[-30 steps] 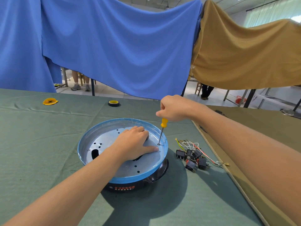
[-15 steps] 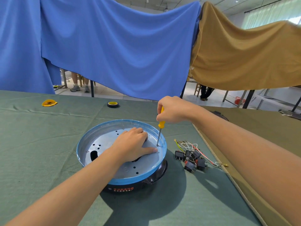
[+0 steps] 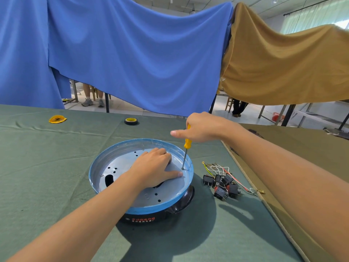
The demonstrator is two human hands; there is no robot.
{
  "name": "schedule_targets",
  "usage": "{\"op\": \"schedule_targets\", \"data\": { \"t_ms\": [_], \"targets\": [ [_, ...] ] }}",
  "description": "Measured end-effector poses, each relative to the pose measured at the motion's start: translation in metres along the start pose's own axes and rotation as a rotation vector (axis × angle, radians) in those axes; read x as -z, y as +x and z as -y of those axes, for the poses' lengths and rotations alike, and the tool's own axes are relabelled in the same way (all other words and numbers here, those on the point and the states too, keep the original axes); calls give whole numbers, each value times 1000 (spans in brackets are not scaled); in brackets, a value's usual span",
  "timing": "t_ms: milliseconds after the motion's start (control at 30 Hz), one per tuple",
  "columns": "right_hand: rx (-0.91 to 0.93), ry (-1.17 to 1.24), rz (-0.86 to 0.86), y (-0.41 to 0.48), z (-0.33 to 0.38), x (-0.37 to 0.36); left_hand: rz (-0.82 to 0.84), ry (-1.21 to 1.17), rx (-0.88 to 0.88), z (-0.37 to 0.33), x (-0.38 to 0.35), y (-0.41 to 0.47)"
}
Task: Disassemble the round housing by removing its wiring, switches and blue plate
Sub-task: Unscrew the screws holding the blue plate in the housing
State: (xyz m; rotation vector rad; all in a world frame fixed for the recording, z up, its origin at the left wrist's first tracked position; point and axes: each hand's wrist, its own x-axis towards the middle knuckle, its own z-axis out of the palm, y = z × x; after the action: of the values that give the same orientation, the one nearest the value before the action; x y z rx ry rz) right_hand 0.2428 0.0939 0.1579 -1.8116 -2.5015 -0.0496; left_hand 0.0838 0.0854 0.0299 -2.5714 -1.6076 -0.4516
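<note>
The blue-rimmed plate sits on top of the round black housing in the middle of the green table. My left hand rests on the plate's metal floor, thumb stretched toward the right rim. My right hand grips a yellow-handled screwdriver upright, its index finger pointing out left. The tip stands on a screw near the plate's right rim. A bundle of black switches and coloured wiring lies loose on the cloth to the right.
A roll of black tape and a yellow piece lie at the table's far side. A brown-covered table adjoins on the right. Blue and tan cloths hang behind; a person's legs show beneath them.
My right hand has turned on the screwdriver handle and its index finger now sticks out to the left. The left hand stays on the plate.
</note>
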Motion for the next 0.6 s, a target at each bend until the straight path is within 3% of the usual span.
{"op": "schedule_targets", "data": {
  "t_ms": [67, 267, 600],
  "targets": [
    [-5, 8, -65, 0, 0, -3, 1, -2, 4, 0, 0, -1],
    [-16, 110, -7, -2, 0, -5, 5, -16, 10, -1, 0, 0],
    [-29, 76, -49, 3, -1, -7, -6, -5, 10, 1, -1, -1]
  ]
}}
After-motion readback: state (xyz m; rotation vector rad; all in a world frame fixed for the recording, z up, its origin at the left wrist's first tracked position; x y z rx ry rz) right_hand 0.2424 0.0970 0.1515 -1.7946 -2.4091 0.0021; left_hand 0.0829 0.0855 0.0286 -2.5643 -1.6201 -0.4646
